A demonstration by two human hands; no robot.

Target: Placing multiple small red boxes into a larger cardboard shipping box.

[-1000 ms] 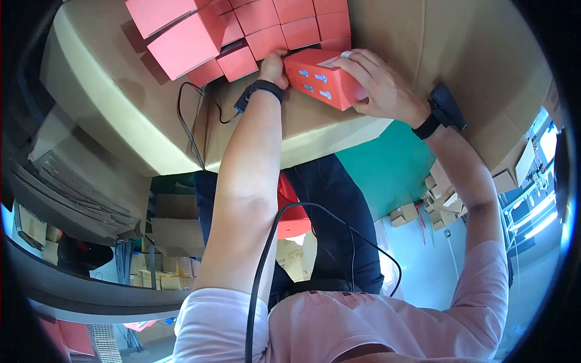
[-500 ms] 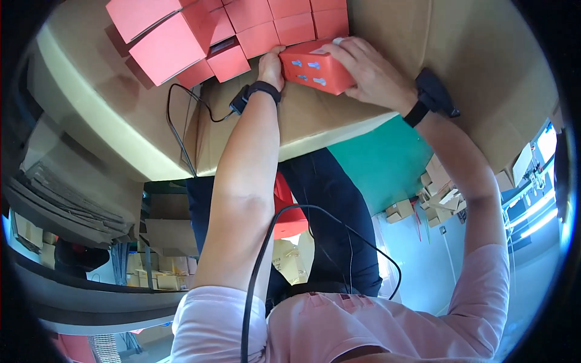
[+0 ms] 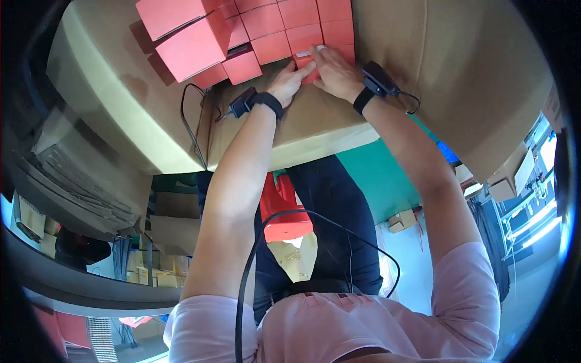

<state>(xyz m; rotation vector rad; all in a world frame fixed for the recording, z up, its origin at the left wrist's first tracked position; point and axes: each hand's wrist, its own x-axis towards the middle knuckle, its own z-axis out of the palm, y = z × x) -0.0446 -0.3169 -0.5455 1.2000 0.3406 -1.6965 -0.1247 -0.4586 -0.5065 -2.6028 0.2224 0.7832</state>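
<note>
The person's left grip (image 3: 287, 83) and right grip (image 3: 336, 74) meet over a small red box (image 3: 311, 77) at the near edge of a stack of red boxes (image 3: 269, 47). The left fingers reach to it from its left side; the right fingers lie bent over it from the right. Both hands touch the box and hide much of it, so whether either one pinches it or only presses on it cannot be told. The stack stands inside a large brown carton (image 3: 390, 36), with a bare strip of cardboard before the box. At the stack's left, a bigger-looking red box (image 3: 193, 48) juts out. Each wrist wears a black strap, the right one with a black device (image 3: 378, 78).
</note>
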